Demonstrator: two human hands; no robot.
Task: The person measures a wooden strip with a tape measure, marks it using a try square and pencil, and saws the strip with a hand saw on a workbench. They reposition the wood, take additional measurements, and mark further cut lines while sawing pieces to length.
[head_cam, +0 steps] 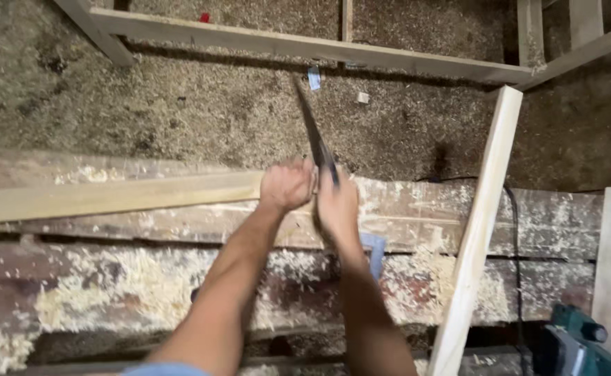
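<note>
My left hand [287,184] is clenched on the right end of a long pale wooden strip [110,195] that lies along the rough workbench [459,216]. Right beside it, my right hand [335,205] grips the handle of a hand saw [312,132]. The dark blade rises up and away from the hands, blurred, at the strip's end. Both forearms reach in from the bottom of the view.
A second pale plank [476,230] leans diagonally across the bench on the right. A green power tool [577,345] with a black cable [514,244] sits at bottom right. Wood shavings cover the bench and floor. A timber frame [305,45] lies on the floor beyond.
</note>
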